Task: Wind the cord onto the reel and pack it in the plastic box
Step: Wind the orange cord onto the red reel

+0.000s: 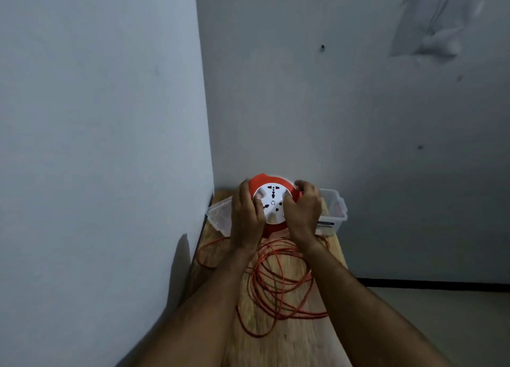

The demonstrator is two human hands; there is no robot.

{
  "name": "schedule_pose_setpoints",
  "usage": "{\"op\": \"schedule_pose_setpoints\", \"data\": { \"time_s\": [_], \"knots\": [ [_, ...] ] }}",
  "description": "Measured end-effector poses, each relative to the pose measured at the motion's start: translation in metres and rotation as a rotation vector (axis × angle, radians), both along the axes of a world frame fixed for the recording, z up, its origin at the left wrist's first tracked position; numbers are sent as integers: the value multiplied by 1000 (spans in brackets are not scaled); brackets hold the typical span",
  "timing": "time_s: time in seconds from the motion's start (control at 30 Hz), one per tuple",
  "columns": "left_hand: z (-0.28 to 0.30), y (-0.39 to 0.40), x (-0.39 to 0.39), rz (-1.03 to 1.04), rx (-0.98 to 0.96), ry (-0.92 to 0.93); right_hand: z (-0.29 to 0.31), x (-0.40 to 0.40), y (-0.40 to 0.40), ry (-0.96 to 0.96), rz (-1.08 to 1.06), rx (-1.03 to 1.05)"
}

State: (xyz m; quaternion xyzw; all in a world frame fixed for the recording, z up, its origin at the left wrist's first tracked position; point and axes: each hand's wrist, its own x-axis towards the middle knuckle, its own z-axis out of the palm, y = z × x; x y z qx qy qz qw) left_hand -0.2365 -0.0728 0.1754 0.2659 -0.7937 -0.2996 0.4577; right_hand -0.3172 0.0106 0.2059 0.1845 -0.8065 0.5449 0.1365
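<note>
The round red reel with a white socket face point(273, 204) is gripped by the left hand point(246, 215) and right hand point(302, 210) above the wooden table point(289, 339), so turn it slowly to pull in the loose orange cord point(276, 284) before using the clear plastic box point(332, 215) behind.

Two bare forearms enter from the lower edge of the view, uncovered along their whole visible length; no sleeve edge shows. Left hand point(246, 217) and right hand point(303, 210) are ungloved. No ring, watch, bracelet or strap can be made out on fingers or wrists. Dim lighting leaves finer surface detail unreadable.
</note>
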Motion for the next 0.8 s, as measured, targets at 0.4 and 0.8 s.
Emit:
{"op": "schedule_pose_setpoints", "data": {
  "time_s": [0.4,0.8],
  "knots": [
    [83,-35,-62,-472,62,-311,6,-19,51,-21,-128,-179],
    [139,-44,-93,-736,-268,-644,8,2,66,305,-83,137]
  ]
}}
